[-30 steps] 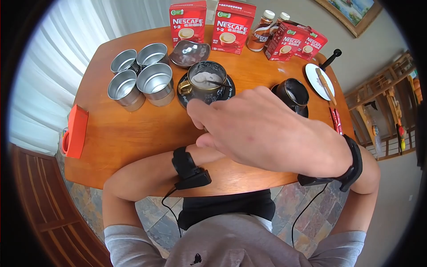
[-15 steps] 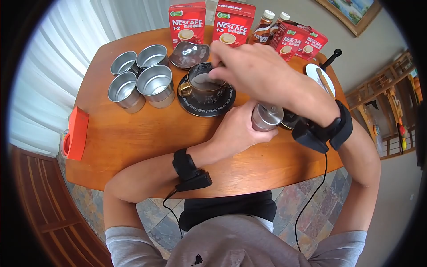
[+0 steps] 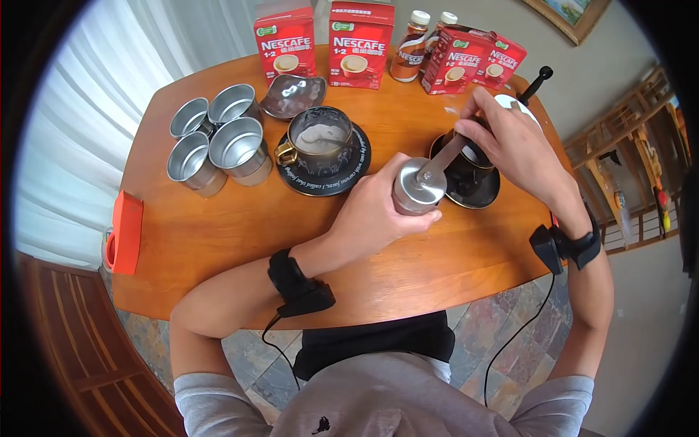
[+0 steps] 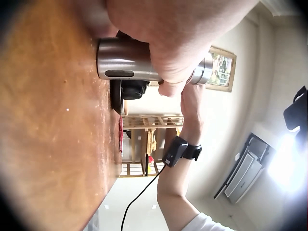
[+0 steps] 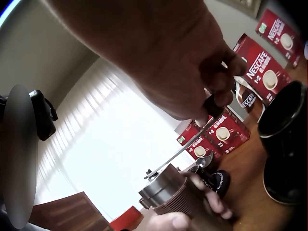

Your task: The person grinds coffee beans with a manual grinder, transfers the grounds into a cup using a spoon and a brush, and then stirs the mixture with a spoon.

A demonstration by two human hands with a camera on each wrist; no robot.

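Note:
My left hand (image 3: pixel 371 207) grips the body of a steel manual coffee grinder (image 3: pixel 421 186), its fingers wrapped round the cylinder. In the left wrist view the grinder (image 4: pixel 124 57) stands upright with its base at the tabletop. My right hand (image 3: pixel 513 142) pinches the dark knob (image 5: pixel 213 105) at the end of the grinder's crank arm (image 3: pixel 445 154), which points to the back right. Just behind that hand is a black cup (image 5: pixel 284 115) on a dark saucer (image 3: pixel 477 197), partly covered in the head view. Left of the grinder, a black cup with gold handle (image 3: pixel 318 149) holds pale powder.
Several steel canisters (image 3: pixel 240 149) stand at the left, with a dark wavy dish (image 3: pixel 293 96) beside them. Red Nescafe boxes (image 3: pixel 360 47) and bottles (image 3: pixel 409 47) line the back. A red-orange object (image 3: pixel 127 233) sits at the left edge. A white plate (image 3: pixel 523 108) is partly hidden.
My right hand has swept round with the crank, from in front of the grinder, to the back left, to the right. My left hand stays on the body. The head view has shifted slightly.

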